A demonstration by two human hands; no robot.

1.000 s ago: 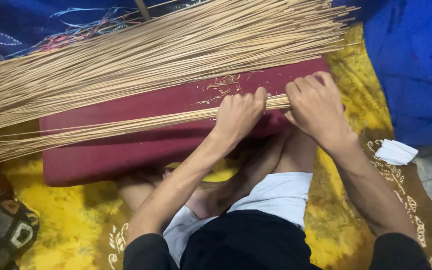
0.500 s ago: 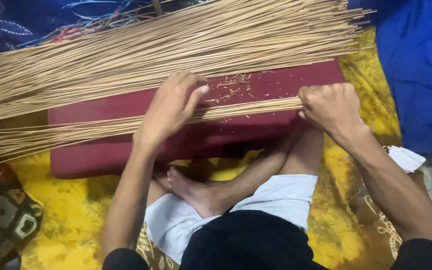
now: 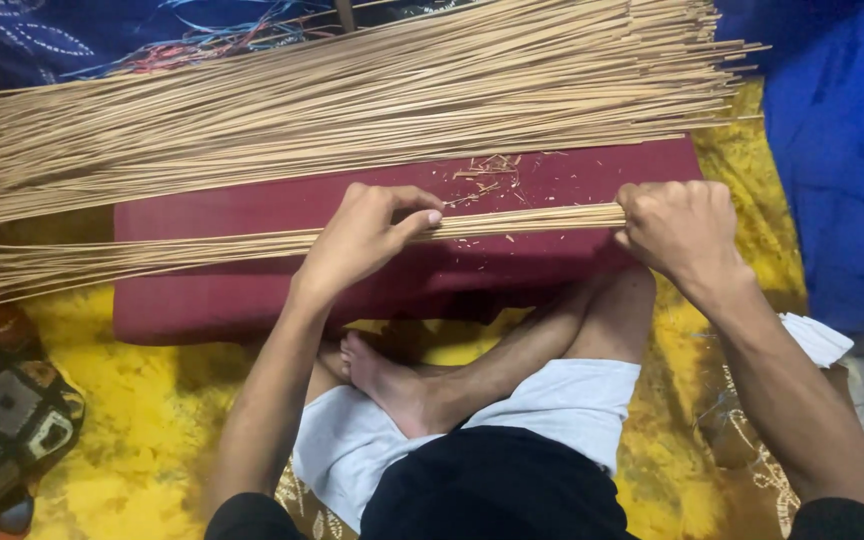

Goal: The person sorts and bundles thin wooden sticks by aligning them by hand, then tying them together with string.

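Head view, looking down on a person sitting cross-legged.

Left hand: fingers curled round a thin bundle of long pale tan sticks, thumb tip pressed on top of it. Closed grip, mid-bundle.

Right hand: tight fist clamped on the right end of the same bundle. Stick tips stop right at the fist.

The bundle lies left-right across a dark red rectangular padded cushion, touching its top face. Its left part runs off the cushion's left edge and out of frame. The hands are well apart along it.

Far side of the cushion: a large heap of loose tan sticks, same kind, fanned slightly, right ends overhanging past the cushion's far right corner. The heap is separate from the held bundle, with bare red surface between.

Small tan chips and splinters are scattered on the cushion between heap and bundle, near centre-right.

The cushion sits on a yellow patterned cloth on the floor. Blue fabric is at right and along the far edge. A dark patchwork cushion is near left. White folded cloth is at right, just behind the right forearm.

A bare foot is tucked just near of the red cushion. White shorts, dark top.
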